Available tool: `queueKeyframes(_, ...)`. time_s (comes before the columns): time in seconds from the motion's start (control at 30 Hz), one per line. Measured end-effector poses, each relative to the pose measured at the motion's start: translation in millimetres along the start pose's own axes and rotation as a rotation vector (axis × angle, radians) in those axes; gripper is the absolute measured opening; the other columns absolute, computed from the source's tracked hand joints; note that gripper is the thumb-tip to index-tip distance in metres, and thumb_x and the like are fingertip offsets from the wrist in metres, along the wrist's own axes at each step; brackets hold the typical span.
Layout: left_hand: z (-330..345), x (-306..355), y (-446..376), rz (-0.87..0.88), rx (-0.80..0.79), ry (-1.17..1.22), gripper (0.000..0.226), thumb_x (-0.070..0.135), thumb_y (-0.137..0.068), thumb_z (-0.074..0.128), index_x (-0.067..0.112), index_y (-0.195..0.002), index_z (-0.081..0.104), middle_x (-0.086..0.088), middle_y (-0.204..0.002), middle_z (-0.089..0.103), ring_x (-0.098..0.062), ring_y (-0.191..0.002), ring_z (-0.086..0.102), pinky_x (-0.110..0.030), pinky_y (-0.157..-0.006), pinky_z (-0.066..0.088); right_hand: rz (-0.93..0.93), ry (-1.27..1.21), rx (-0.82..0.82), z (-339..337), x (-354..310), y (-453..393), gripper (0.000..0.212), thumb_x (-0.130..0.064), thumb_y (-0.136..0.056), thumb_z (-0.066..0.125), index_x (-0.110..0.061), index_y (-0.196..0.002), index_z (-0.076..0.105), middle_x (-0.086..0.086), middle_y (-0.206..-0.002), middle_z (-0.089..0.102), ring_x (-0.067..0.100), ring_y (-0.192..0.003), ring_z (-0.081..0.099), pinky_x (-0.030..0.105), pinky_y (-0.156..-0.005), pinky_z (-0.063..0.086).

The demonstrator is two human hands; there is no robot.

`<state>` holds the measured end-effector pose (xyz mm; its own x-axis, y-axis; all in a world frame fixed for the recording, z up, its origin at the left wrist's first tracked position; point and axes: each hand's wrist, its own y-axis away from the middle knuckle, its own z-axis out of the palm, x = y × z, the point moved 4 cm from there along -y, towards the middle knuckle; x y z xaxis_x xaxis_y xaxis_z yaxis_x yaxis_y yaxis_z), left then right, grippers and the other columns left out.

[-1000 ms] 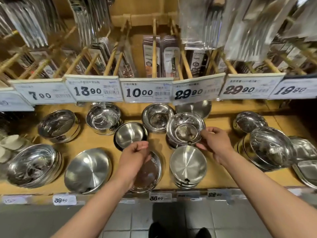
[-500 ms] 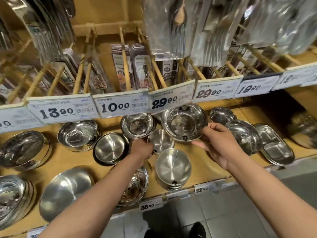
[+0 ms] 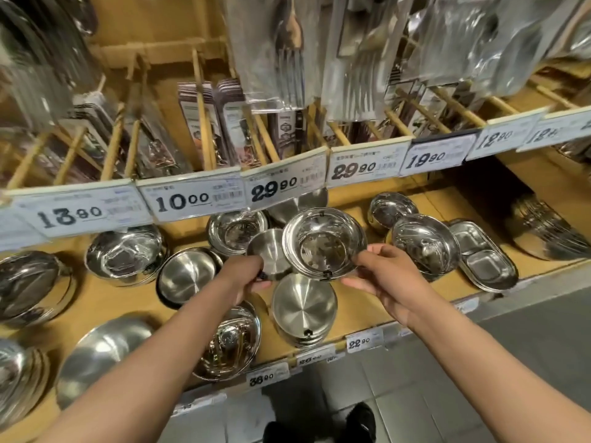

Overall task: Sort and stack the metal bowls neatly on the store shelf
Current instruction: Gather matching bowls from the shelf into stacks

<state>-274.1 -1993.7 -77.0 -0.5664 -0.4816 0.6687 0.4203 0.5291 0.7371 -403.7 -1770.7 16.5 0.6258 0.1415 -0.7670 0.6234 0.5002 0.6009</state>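
The right hand [image 3: 388,282] grips a wide bowl [image 3: 323,243] by its rim above the shelf [image 3: 105,295], while the left hand [image 3: 244,276] pinches a small bowl [image 3: 267,251] just beside it, likely to sort them by size.

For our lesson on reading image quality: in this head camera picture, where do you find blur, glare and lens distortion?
Head view: the hanging cutlery packs at the top are smeared by motion blur; the polished bowl in the right hand mirrors the lights and surroundings, while the small brushed bowl in the left hand looks matte; the wide lens bends the price tag row into an arc.
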Motion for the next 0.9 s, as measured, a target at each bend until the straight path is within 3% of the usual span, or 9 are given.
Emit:
queueKeyframes(0.1, -12, 5, 22, -0.013, -0.002, 0.054, 0.018, 0.004, -0.101, 0.051, 0.0, -0.114, 0.063, -0.015, -0.101, 0.069, -0.017, -0.071, 0.07, -0.026, -0.055, 0.062, 0.016, 0.001, -0.042, 0, -2, 3, 0.011, 0.007, -0.094, 0.061, -0.002, -0.099, 0.057, 0.012, -0.066, 0.07, 0.023, -0.066, 0.074, 0.035, -0.061, 0.063)
queueKeyframes(0.3, -45, -3, 78, 0.0, 0.011, 0.284, 0.023, -0.003, -0.099, 0.046, -0.001, -0.119, 0.056, -0.029, -0.122, 0.063, -0.027, -0.084, 0.069, -0.027, -0.053, 0.062, 0.024, -0.001, -0.113, -3, -4, 17, 0.013, 0.006, -0.094, 0.061, -0.004, -0.1, 0.057, 0.009, -0.064, 0.071, 0.021, -0.066, 0.073, 0.029, -0.054, 0.063)
queueKeyframes(0.47, -48, -14, 125, 0.014, -0.027, 0.358, 0.049, -0.013, -0.085, 0.038, 0.005, -0.13, 0.048, -0.025, -0.129, 0.054, -0.028, -0.092, 0.065, -0.026, -0.05, 0.061, 0.021, 0.024, -0.162, -10, -5, 31, 0.014, 0.007, -0.093, 0.061, -0.005, -0.099, 0.056, 0.014, -0.07, 0.072, 0.022, -0.063, 0.074, 0.031, -0.056, 0.063)
queueKeyframes(0.6, -29, -16, 148, 0.056, -0.054, 0.36, 0.042, -0.012, -0.09, 0.039, 0.005, -0.127, 0.048, -0.024, -0.12, 0.063, -0.029, -0.093, 0.068, -0.033, -0.064, 0.063, -0.015, 0.007, -0.145, -28, -16, 42, 0.013, 0.007, -0.095, 0.058, -0.006, -0.098, 0.056, 0.007, -0.059, 0.071, 0.018, -0.059, 0.074, 0.034, -0.058, 0.063)
queueKeyframes(0.73, -7, -15, 163, 0.076, -0.053, 0.409, 0.034, -0.013, -0.091, 0.039, 0.007, -0.117, 0.047, -0.023, -0.109, 0.063, -0.024, -0.076, 0.07, -0.036, -0.066, 0.063, -0.046, 0.028, -0.142, -43, -24, 49, 0.013, 0.007, -0.096, 0.055, -0.005, -0.092, 0.056, 0.002, -0.056, 0.07, 0.014, -0.057, 0.072, 0.033, -0.058, 0.063)
queueKeyframes(0.8, 0, -17, 169, 0.082, -0.039, 0.459, 0.03, -0.014, -0.089, 0.039, 0.006, -0.11, 0.049, -0.024, -0.113, 0.06, -0.027, -0.085, 0.069, -0.039, -0.069, 0.062, -0.029, 0.044, -0.148, -51, -22, 52, 0.011, 0.006, -0.096, 0.057, -0.004, -0.094, 0.058, 0.003, -0.058, 0.071, 0.016, -0.06, 0.073, 0.029, -0.054, 0.063)
queueKeyframes(0.9, 1, -22, 176, 0.093, 0.006, 0.492, 0.035, -0.014, -0.089, 0.044, 0.005, -0.118, 0.05, -0.022, -0.113, 0.063, -0.032, -0.093, 0.07, -0.042, -0.071, 0.062, -0.004, 0.052, -0.178, -62, -14, 55, 0.008, 0.005, -0.095, 0.059, -0.003, -0.096, 0.059, 0.006, -0.065, 0.074, 0.018, -0.064, 0.075, 0.026, -0.052, 0.061)
